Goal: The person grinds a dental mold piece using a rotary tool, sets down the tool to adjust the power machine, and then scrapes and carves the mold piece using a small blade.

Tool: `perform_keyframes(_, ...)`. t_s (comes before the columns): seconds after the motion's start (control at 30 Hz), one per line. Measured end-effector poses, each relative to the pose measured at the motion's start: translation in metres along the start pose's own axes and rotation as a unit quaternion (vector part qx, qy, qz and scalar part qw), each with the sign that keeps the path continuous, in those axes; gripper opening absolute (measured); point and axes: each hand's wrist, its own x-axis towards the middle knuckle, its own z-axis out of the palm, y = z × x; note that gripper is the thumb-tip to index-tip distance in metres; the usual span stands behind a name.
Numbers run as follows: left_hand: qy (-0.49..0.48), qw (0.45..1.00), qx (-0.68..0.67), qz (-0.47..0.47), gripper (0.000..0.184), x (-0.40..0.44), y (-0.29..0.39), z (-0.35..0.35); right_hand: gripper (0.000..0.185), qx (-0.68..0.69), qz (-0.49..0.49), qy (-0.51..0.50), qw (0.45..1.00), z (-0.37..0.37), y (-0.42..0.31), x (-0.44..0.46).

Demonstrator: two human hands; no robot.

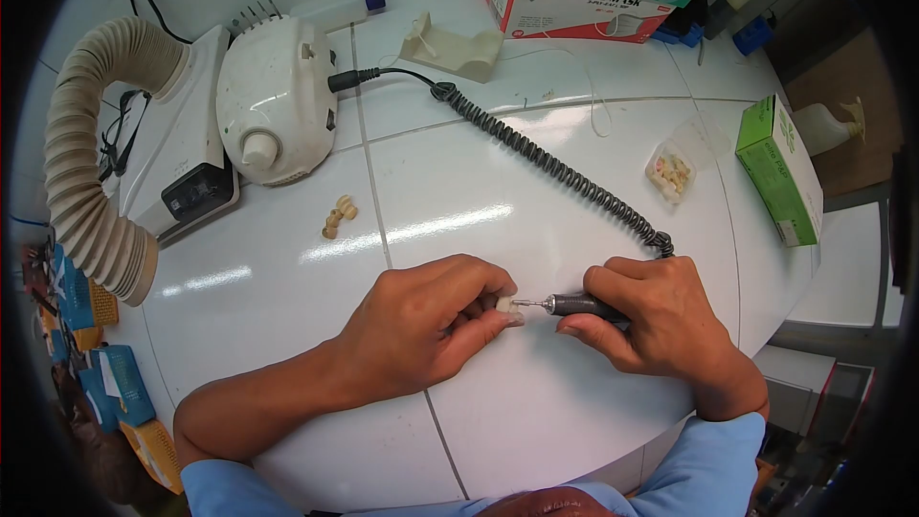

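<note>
Above table [574, 421], 2 hands [421, 321] [665, 311], 1 drill [580, 305], 1 piece [505, 305]

- Left hand [421, 325] pinches a small pale piece [504, 306].
- Right hand [662, 316] grips a dark handpiece [580, 305], its bit [530, 303] at the piece.
- Coiled cord [555, 161] leads to a white control unit [278, 96].

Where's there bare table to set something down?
Between the tan pieces and the cord; also nearer you than the drill, between the forearms. Crowded: far left, with the hose and white unit; far right, with the mask box.
</note>
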Motion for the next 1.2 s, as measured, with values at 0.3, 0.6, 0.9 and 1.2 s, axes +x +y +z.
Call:
perform_keyframes(0.3, -0.002, 1.0, -0.006, -0.008, 0.024, -0.0005, -0.0011, 0.001, 0.045, -0.01, -0.003, -0.002, 1.0, -0.0006, -0.0006, 0.0003)
perform_keyframes(0.6, 0.004, 1.0, -0.002, -0.014, 0.022, -0.0004, -0.0016, 0.0018, 0.045, -0.015, -0.009, 0.004, 1.0, 0.0009, -0.0014, -0.0002)
perform_keyframes(0.9, 0.017, 1.0, 0.0, -0.023, 0.021, 0.0, -0.0005, 0.0028, 0.045, -0.029, -0.014, 0.004, 0.999, 0.0011, -0.0022, -0.0005)
perform_keyframes(1.2, 0.026, 0.999, 0.01, -0.017, 0.02, 0.0001, -0.0005, 0.0033, 0.045, -0.028, -0.012, 0.01, 0.999, 0.0027, -0.0027, -0.0009)
